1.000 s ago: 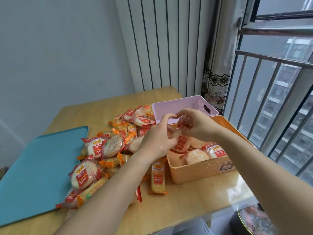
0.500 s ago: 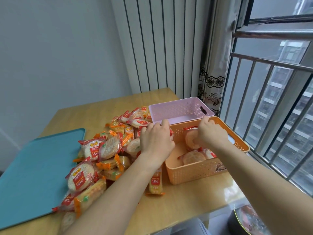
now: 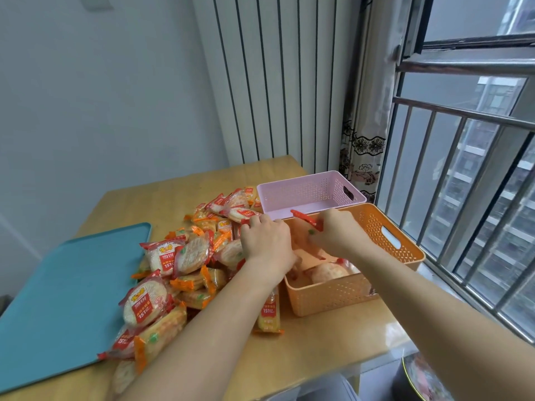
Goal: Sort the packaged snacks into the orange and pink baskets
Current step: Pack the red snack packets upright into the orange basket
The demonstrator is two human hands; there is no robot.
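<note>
The fingers [image 3: 324, 227] of the right hand [image 3: 340, 234] are curled in a pinch on a packet [image 3: 307, 219]. They hold it tilted, with its red crimped edge pointing up and toward the pink basket [image 3: 307, 195]. The packet hangs over the far left part of the orange basket [image 3: 405, 250], above the rim and not yet resting inside.

The left hand [image 3: 267, 241] lies palm down just beside it, with its back to the camera. Its fingers [image 3: 254, 224] bend down onto the near edge of the pile [image 3: 179, 256], touching the red-wrapped snacks there. The fingertips are hidden, so I cannot tell whether they grip anything. The two hands are close together, almost touching, over the basket's left wall.

Lower in the orange basket lies another round cracker [image 3: 328, 272] in clear wrap, with more red wrapping beside it. The pink basket stands directly behind the orange one, the two touching along their long sides, and no snack shows inside it.

The pile spreads over the tabletop [image 3: 324, 345] to the left of both baskets, a jumble of round crackers in red and orange wrappers. One long packet [image 3: 267, 314] lies apart from it under the left forearm, just beside the orange basket's front corner.

A teal tray [image 3: 58, 285] sits further left, its right edge under the pile's outer packets. Behind the tabletop stand a white radiator [image 3: 275, 82] and a patterned curtain [image 3: 366, 157]. A barred window [image 3: 463, 169] runs along the right.
</note>
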